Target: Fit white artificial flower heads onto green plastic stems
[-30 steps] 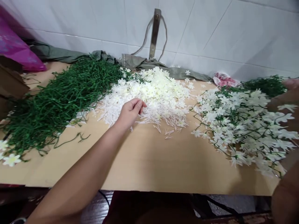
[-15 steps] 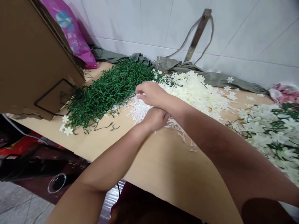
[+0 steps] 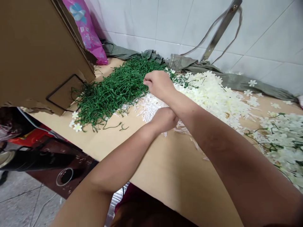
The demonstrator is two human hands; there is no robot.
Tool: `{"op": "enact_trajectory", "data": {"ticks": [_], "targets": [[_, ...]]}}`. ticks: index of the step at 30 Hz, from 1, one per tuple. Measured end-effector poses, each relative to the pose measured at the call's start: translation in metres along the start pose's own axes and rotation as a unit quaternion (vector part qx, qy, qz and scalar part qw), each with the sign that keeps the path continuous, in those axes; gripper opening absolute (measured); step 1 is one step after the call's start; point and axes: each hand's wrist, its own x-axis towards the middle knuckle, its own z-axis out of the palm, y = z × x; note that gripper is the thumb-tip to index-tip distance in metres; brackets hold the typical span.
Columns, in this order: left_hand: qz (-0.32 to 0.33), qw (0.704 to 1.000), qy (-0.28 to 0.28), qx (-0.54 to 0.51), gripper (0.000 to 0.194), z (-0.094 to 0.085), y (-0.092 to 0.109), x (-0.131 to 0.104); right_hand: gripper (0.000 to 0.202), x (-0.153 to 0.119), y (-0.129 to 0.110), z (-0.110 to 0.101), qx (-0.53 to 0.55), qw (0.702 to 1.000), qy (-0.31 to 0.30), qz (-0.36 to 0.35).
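Observation:
My right hand [image 3: 160, 83] is closed in a pinch at the right edge of a heap of green plastic stems [image 3: 120, 83]; whatever its fingertips hold is too small to make out. Just below it, my left hand [image 3: 165, 119] is curled closed, its fingers mostly hidden beside my right forearm. Thin white stalks [image 3: 150, 105] lie under and between the hands. To the right spreads a pile of white artificial flower heads [image 3: 210, 91], partly behind my right forearm.
White flowers with green stems [image 3: 284, 135] lie at the table's right. A cardboard box [image 3: 42, 53] stands at the left, with a pink bag [image 3: 94, 41] behind it. Grey cloth [image 3: 248, 82] runs along the wall. A black cylinder [image 3: 35, 160] sits below the table.
The view has swung slightly left. My right hand has moved a little farther away toward the green stems, while my left hand stays close below it, still curled.

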Motion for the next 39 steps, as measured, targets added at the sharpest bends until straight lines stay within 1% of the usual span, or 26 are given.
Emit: {"op": "enact_trajectory", "data": {"ticks": [2,3,5,7,8,10,13,16,20,23,26,28,31,34,36,38,39], "targets": [[0.008,0.999,0.040,0.002,0.025,-0.005,0.000,0.001,0.023,-0.014,0.004,-0.016,0.044,0.998,0.035,0.028],[0.010,0.997,0.074,-0.027,0.024,-0.009,0.000,0.002,0.025,-0.023,0.006,-0.024,0.067,0.996,0.050,0.036],[0.006,0.981,0.139,-0.133,0.020,-0.015,0.001,0.005,0.029,-0.046,0.011,-0.038,0.118,0.989,0.078,0.043],[-0.011,0.956,0.176,-0.236,0.015,-0.020,0.003,0.007,0.034,-0.072,0.017,-0.048,0.171,0.979,0.095,0.054],[-0.022,0.944,0.182,-0.275,0.014,-0.021,0.005,0.008,0.035,-0.085,0.020,-0.051,0.194,0.974,0.100,0.065],[-0.037,0.929,0.171,-0.327,0.015,-0.020,0.009,0.008,0.035,-0.109,0.024,-0.056,0.230,0.963,0.101,0.098],[-0.034,0.921,0.130,-0.365,0.017,-0.015,0.015,0.005,0.031,-0.138,0.027,-0.058,0.269,0.949,0.086,0.141],[-0.035,0.917,0.116,-0.379,0.021,-0.011,0.019,0.003,0.027,-0.155,0.028,-0.058,0.294,0.939,0.067,0.164],[-0.052,0.913,0.112,-0.390,0.025,-0.013,0.022,0.003,0.027,-0.167,0.028,-0.056,0.315,0.929,0.037,0.189],[-0.070,0.913,0.095,-0.391,0.026,-0.016,0.024,0.003,0.028,-0.169,0.027,-0.051,0.353,0.916,0.038,0.189],[-0.079,0.913,0.070,-0.394,0.025,-0.016,0.025,0.003,0.029,-0.167,0.026,-0.045,0.394,0.895,0.062,0.198],[-0.080,0.912,0.062,-0.397,0.020,-0.015,0.025,0.003,0.029,-0.165,0.024,-0.040,0.409,0.886,0.078,0.204],[-0.084,0.907,0.056,-0.410,0.011,-0.015,0.025,0.003,0.029,-0.161,0.021,-0.036,0.415,0.882,0.098,0.200],[-0.099,0.903,0.043,-0.416,0.010,-0.018,0.025,0.004,0.028,-0.159,0.020,-0.033,0.418,0.880,0.121,0.190],[-0.105,0.904,0.053,-0.411,0.010,-0.023,0.025,0.005,0.025,-0.158,0.020,-0.029,0.422,0.879,0.123,0.183],[-0.107,0.901,0.097,-0.408,0.013,-0.032,0.022,0.008,0.021,-0.159,0.019,-0.022,0.415,0.887,0.100,0.174],[-0.108,0.898,0.126,-0.409,0.015,-0.037,0.020,0.010,0.020,-0.159,0.017,-0.017,0.400,0.897,0.084,0.167]]}}
